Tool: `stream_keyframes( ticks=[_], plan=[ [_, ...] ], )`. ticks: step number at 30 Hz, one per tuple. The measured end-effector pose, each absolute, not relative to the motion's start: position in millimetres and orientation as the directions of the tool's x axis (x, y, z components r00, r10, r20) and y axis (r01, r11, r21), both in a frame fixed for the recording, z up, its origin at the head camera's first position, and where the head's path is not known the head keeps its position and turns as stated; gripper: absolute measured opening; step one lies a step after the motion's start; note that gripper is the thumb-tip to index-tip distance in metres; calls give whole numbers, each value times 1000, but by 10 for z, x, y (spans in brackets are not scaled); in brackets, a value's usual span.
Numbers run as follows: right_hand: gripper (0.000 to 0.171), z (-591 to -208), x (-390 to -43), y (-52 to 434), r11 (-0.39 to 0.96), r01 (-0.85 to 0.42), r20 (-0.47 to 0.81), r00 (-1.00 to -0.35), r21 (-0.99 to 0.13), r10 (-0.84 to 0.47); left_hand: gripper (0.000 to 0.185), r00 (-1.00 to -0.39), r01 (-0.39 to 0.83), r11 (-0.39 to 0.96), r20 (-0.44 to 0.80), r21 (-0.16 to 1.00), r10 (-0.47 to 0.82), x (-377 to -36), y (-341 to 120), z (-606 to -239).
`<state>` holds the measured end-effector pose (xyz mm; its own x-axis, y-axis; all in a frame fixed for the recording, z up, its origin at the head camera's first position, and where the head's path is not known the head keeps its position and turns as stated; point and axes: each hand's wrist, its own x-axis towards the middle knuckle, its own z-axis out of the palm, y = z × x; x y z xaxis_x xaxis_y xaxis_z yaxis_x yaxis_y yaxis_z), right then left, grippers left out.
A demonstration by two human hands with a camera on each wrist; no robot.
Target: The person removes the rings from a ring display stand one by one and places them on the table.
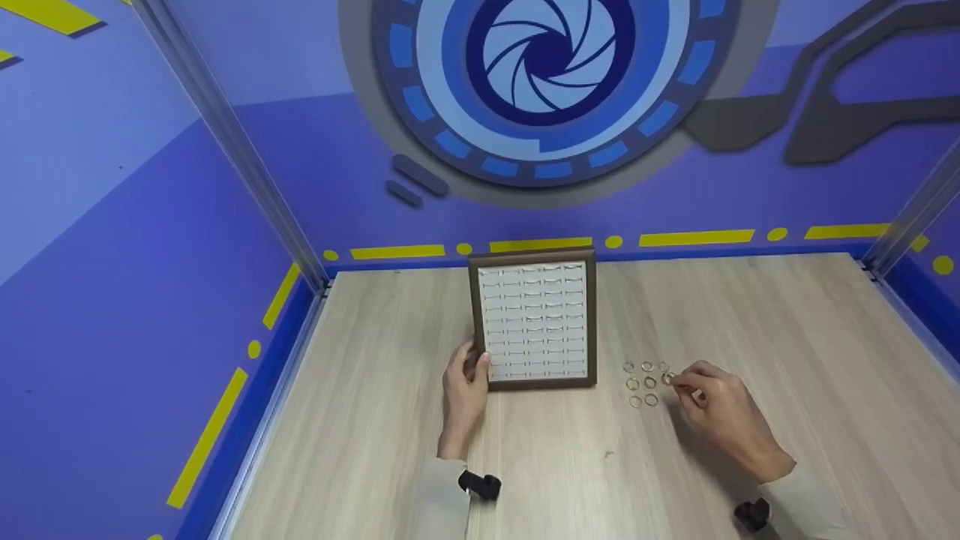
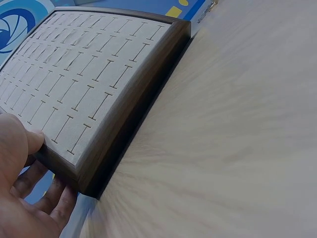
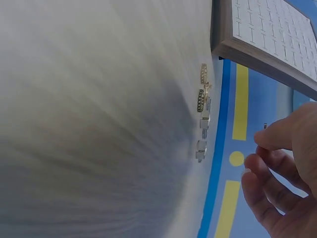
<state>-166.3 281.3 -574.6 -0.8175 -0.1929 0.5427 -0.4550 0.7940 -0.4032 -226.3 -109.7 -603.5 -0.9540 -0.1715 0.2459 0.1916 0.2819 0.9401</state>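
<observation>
A ring display board (image 1: 499, 324) in a brown wooden frame stands tilted up at the table's middle, its white face cut with rows of short slots. My left hand (image 1: 465, 394) grips the frame's lower left edge, thumb on the front and fingers behind, as the left wrist view (image 2: 29, 183) also shows. To the right, my right hand (image 1: 724, 412) pinches a ring (image 1: 667, 379) between thumb and fingertips; only a sliver of that ring (image 3: 265, 126) shows in the right wrist view. Several other rings (image 1: 633, 384) lie in small rows beside the fingertips.
The pale wooden table (image 1: 375, 420) is bounded by a blue patterned back wall (image 1: 300, 172) and side walls with metal corner posts. Black wrist cameras sit on both sleeves (image 1: 442, 495).
</observation>
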Motion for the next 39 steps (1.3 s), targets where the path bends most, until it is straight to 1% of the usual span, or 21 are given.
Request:
stream_keyframes(
  ticks=[8, 15, 21, 31, 39],
  plan=[
    [18, -5799, -1657, 2826, 829, -370, 431, -885, -420, -177, 40, -956, 185, 275, 238, 943, -173, -2267, -1118, -6045],
    [17, -5834, -1679, 2841, 840, -367, 375, -902, -400, -216, 41, -955, 195, 277, 246, 941, -165, -2270, -1117, -6042],
    [15, -5853, -1688, 2856, 850, -324, 292, -932, -416, -213, 40, -957, 178, 289, 235, 941, -173, -2273, -1112, -6045],
    [16, -5886, -1707, 2863, 852, -300, 253, -945, -429, -205, 40, -960, 164, 303, 223, 939, -169, -2276, -1117, -6050],
    [19, -5885, -1705, 2861, 844, -319, 278, -937, -431, -212, 39, -952, 181, 305, 244, 935, -182, -2274, -1114, -6058]
  ],
)
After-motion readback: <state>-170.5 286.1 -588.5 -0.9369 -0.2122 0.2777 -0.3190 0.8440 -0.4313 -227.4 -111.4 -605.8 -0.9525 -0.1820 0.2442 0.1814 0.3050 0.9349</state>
